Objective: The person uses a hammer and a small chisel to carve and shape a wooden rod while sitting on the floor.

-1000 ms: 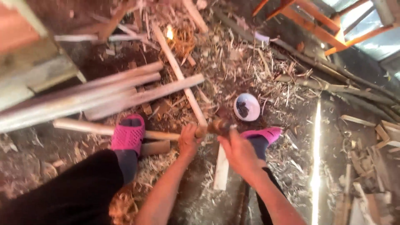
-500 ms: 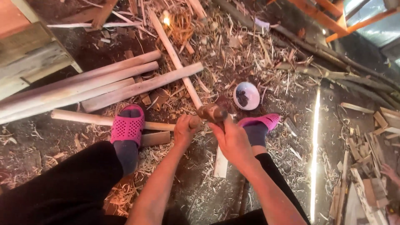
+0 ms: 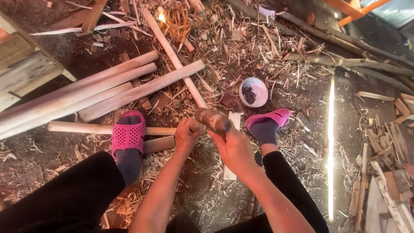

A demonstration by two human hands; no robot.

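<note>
The left hand is closed around the near end of a pale wooden stick, which runs away from the person up across the littered ground. The right hand is wrapped tightly around the dark handle of a tool — its rounded brown end juts out above the knuckles, just beside the left hand, and what kind of tool it is cannot be told. Both hands sit close together between the person's feet.

On either side are pink perforated slippers worn over dark socks: the left slipper rests on a peeled pole lying crosswise, and the right slipper stands on the shavings. Black trouser legs fill the lower edge of the view.

Just beyond the hands lies a small white bowl with something dark inside. Further left, a bundle of long peeled poles lies side by side — pale and straight. Wood shavings and chips cover the floor, dark branches lie at the upper right, and a heap of offcuts sits at the right edge.
</note>
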